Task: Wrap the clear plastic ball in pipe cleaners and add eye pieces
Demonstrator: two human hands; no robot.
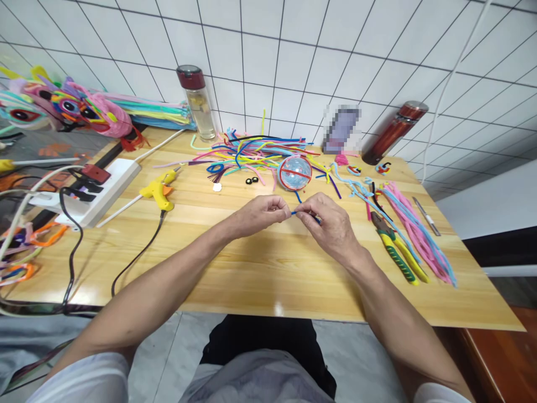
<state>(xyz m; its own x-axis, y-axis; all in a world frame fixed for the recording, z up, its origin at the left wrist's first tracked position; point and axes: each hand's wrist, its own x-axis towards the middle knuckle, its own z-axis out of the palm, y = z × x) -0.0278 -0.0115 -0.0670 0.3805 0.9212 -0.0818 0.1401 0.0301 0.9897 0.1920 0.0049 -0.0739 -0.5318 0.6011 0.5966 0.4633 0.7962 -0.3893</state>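
"What are the hands on?"

"A blue pipe cleaner (pixel 293 212), left of the pliers (pixel 395 253). The left hand (pixel 268 215) has its grip pinched on it, and the right hand (pixel 327 221) pinches it just beside."

"Can you see all of it?"

"Only a short bit between the fingertips. Some blue shows again under the right hand, and another blue piece (pixel 298 196) pokes out beyond; I can't tell whether they join."

"What else is on the tabletop (pixel 260 280)?"

"Left of the pliers and farther back, a heap of pipe cleaners (pixel 251 148), many ends buried, and a round thing (pixel 295 172) with a red rim, its inside hard to make out. Farther left, a glue gun (pixel 158 190). Right of the pliers, a knife (pixel 427 217). Behind them, a phone-shaped thing (pixel 342 129) is blurred into squares."
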